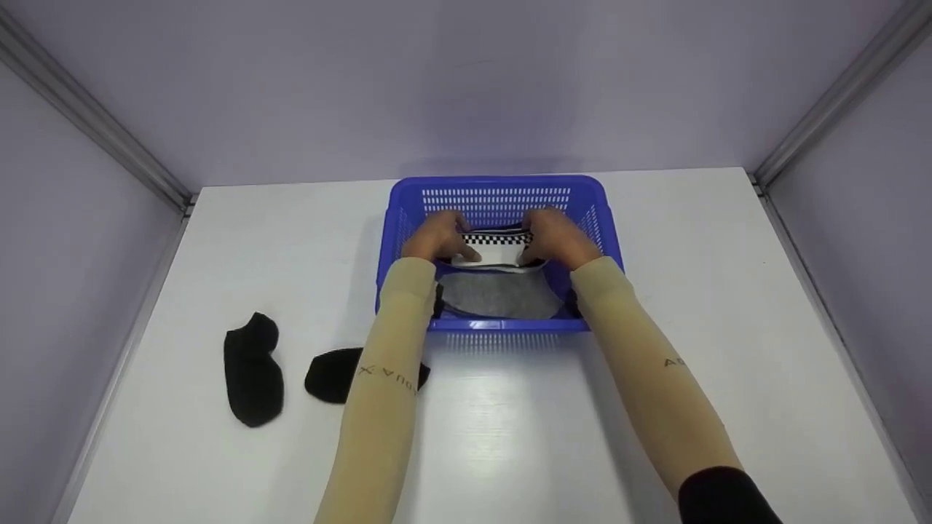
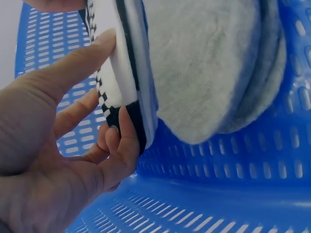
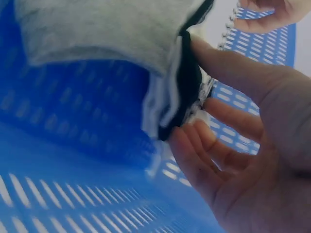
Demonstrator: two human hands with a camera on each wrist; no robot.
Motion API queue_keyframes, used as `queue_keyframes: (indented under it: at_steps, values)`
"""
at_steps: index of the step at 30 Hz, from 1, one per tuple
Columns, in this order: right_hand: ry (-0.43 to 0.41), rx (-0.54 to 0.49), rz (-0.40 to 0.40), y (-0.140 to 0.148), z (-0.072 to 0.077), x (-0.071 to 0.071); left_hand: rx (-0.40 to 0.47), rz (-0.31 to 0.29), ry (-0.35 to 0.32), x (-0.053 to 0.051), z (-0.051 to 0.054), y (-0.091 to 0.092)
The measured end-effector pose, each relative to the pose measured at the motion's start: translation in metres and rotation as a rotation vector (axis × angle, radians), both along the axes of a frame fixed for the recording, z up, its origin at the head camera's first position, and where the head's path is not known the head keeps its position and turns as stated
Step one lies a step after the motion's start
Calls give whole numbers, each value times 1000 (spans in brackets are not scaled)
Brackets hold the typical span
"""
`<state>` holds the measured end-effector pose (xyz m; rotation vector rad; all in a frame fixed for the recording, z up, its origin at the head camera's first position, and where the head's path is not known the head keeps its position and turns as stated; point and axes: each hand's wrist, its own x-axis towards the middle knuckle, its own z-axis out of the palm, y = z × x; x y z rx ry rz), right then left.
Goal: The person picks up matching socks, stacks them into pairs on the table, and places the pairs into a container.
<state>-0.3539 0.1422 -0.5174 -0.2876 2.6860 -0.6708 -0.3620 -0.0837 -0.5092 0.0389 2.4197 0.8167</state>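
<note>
Inside a blue plastic basket [image 1: 502, 325], both hands hold a white sock with a black-and-white checkered band [image 1: 499, 255]. My left hand [image 1: 437, 236] pinches its left end, thumb on the white face and fingers at the dark edge. At the opposite end my right hand [image 1: 557, 236] grips the sock between thumb and fingers, seen closely in the right wrist view. Further white and dark layers lie against it; whether they are one sock or more I cannot tell. Grey socks [image 1: 502, 295] lie flat in the front of the basket, on the near side of both hands.
Two black socks lie on the white table [image 1: 728, 327]: one upright sock [image 1: 253, 371] at the far left, and another black sock [image 1: 331, 375] partly hidden under the left forearm. Dark fabric shows at the basket's front corners. Grey walls enclose the table's back and sides.
</note>
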Motion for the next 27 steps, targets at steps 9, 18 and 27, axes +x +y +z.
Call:
queue_keyframes:
  at_steps: [9, 18, 27]
  values:
    - [-4, 28, 6, 3, -1, -1, -1, -18, 58, -1, -3, 7]
    - [-21, 3, 10, 11, 11, -4, -56, -131, 45, -5, 16, 8]
    - [75, -69, 63, 20, 42, 8, -44, -267, 172, -5, 53, 3]
